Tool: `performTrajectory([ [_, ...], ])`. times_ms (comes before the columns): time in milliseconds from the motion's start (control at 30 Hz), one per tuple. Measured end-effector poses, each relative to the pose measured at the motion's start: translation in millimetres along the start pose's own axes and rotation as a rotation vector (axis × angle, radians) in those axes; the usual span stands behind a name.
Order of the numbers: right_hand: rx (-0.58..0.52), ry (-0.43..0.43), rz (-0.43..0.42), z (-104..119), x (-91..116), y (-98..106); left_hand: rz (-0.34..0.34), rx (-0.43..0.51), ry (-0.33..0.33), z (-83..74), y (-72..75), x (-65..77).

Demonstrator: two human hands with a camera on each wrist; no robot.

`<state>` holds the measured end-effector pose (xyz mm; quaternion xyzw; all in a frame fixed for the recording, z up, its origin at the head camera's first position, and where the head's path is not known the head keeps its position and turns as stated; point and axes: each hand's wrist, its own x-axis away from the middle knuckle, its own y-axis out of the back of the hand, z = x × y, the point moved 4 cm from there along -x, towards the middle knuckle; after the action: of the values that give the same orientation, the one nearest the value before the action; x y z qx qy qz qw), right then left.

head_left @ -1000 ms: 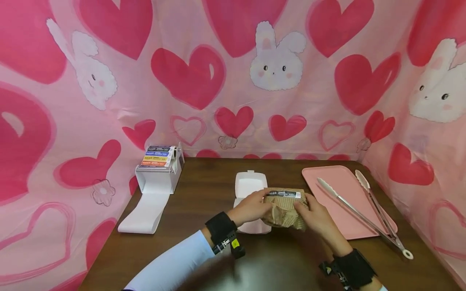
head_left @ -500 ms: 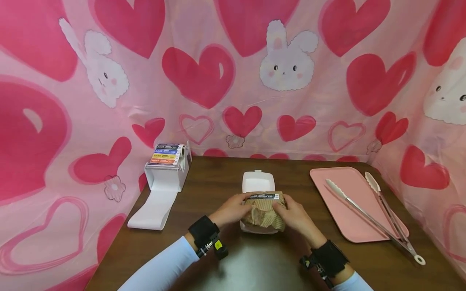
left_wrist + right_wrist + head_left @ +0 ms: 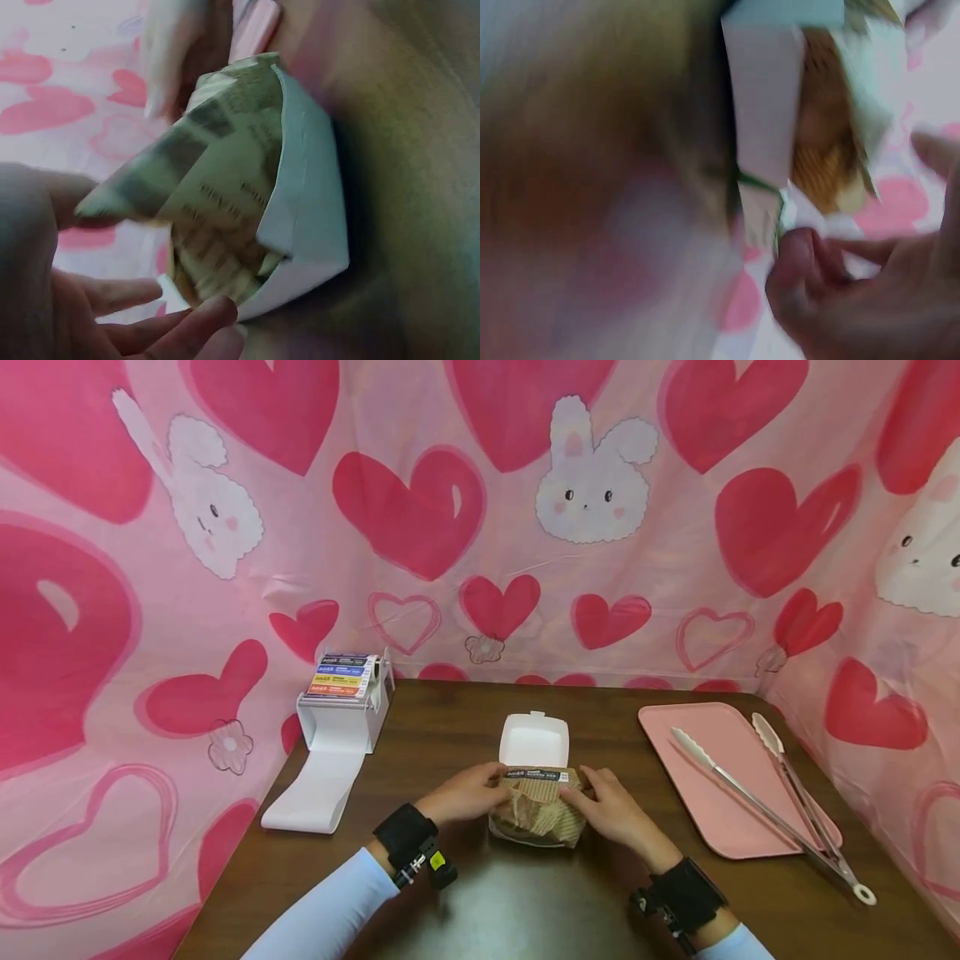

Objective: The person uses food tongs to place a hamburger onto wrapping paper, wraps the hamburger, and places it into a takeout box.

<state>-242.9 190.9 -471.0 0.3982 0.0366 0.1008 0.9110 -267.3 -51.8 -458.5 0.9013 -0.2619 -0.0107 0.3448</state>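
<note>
In the head view a package wrapped in brown printed paper [image 3: 542, 806], a dark label strip along its far edge, sits in a white clamshell box [image 3: 534, 742] with its lid raised at the back. My left hand [image 3: 463, 792] is at the box's left side; in the left wrist view its thumb is by a pointed paper corner [image 3: 112, 199] and its fingers spread near the box wall [image 3: 315, 180]. My right hand [image 3: 617, 810] is at the right side, fingertips by a box corner and thumb apart from the paper in the blurred right wrist view.
A white label dispenser [image 3: 345, 697] stands at the left, a white strip [image 3: 315, 793] hanging onto the table. On the right, long metal tongs [image 3: 780, 806] lie across a pink tray [image 3: 697, 777]. A heart-and-rabbit patterned cloth [image 3: 420, 527] surrounds the brown table [image 3: 442, 727].
The wrapped package has moved left and down into the white box. Both hands moved with it, and their fingers have loosened from its sides. The head view has shifted slightly.
</note>
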Motion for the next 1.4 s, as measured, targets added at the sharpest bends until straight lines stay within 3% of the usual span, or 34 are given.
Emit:
performTrajectory([
  [233, 0.06, 0.211, 0.183, -2.3, 13.9, 18.2, 0.153, -0.121, -0.105, 7.9, 18.7, 4.7],
  [400, 0.095, 0.232, 0.231, -3.9, 4.8, 15.9, 0.237, -0.154, -0.095, 16.9, 19.8, -5.1],
  [533, 0.137, 0.246, 0.235, -1.5, -0.7, 10.5, 0.258, -0.181, -0.079, 22.1, 16.1, -9.5],
  [733, 0.221, 0.242, 0.149, 4.0, -1.6, 11.5, 0.229, -0.247, -0.117, 26.5, 12.0, -15.7],
  [1000, 0.362, 0.287, 0.088, 8.5, -6.9, 5.7, 0.148, -0.339, -0.231, 27.0, 13.2, -25.2],
  [1233, 0.403, 0.218, 0.142, 10.8, -9.0, -1.9, 0.094, -0.408, -0.286, 29.3, 4.2, -27.4],
  [1400, 0.403, 0.252, 0.182, 11.9, -11.6, -2.0, 0.055, -0.406, -0.308, 30.9, -1.1, -26.9],
])
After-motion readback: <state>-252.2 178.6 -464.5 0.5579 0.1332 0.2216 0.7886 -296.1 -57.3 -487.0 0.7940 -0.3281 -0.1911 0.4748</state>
